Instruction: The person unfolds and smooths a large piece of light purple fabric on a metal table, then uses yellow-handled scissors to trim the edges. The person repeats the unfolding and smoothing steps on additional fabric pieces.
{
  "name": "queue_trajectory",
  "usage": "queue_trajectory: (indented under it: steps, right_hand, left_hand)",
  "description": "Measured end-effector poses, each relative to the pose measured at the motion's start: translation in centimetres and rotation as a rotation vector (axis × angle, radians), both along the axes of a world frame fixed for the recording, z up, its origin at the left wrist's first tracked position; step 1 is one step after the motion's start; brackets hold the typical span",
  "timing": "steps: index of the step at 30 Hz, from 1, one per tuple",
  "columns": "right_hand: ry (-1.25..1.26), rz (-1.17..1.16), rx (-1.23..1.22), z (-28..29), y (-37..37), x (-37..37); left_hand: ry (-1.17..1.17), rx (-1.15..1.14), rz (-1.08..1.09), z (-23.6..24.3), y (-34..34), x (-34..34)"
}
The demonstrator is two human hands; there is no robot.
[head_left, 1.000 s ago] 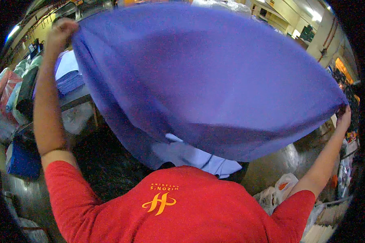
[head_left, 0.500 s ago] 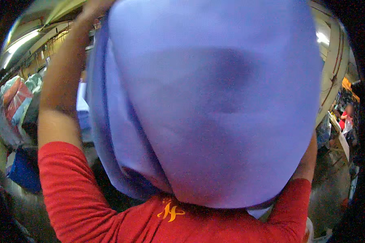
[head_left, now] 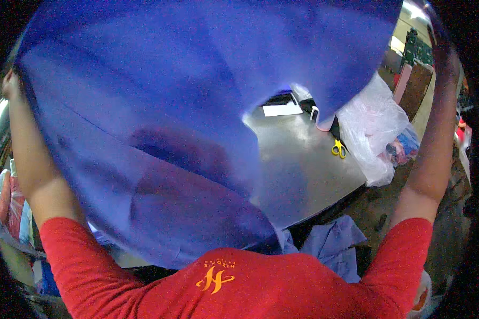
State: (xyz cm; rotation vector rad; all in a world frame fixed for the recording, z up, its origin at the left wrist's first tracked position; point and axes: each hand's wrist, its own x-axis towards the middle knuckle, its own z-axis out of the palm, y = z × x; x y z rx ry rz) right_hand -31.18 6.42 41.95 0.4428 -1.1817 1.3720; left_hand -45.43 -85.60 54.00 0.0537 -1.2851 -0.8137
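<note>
A large blue cloth point(head_left: 159, 106) is spread out in front of me, filling most of the left and top of the view. My left hand point(head_left: 10, 86) is raised at the far left, its fingers closed on the cloth's edge. My right forearm point(head_left: 431, 133) reaches up along the right side, and the hand is lost past the dark rim. The cloth hangs in folds down to my chest. Its curved lower right edge lets the grey tabletop point(head_left: 303, 175) show.
Yellow-handled scissors point(head_left: 339, 149) lie on the table beside a white plastic bag point(head_left: 372, 127). A white sheet point(head_left: 282, 110) is farther back. Below the table's near edge is a piece of blue fabric point(head_left: 332, 244). Clear bags with coloured contents point(head_left: 10, 199) stand at the left.
The cloth has swung to the left and opened wider, uncovering the table, scissors and plastic bag. My arms have spread apart, the left one outward to the left.
</note>
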Motion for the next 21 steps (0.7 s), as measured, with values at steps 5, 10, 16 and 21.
queue_trajectory:
  steps: [5,10,16,21]
  right_hand:
    - [-0.288,0.255,-0.157,-17.0,6.1,-1.9]
    - [-0.716,0.283,-0.073,-38.6,2.5,-7.0]
    - [-0.977,0.068,0.318,-50.5,-1.3,-7.7]
    - [-1.079,0.1,0.772,-51.6,-1.9,-3.4]
  left_hand:
    - [-0.478,-0.269,0.102,-16.0,-4.7,3.8]
    - [-0.787,-0.189,0.088,-37.5,-4.3,5.4]
    - [-1.144,0.111,0.339,-49.0,1.9,8.8]
    - [-1.234,0.098,0.522,-48.9,3.5,12.5]
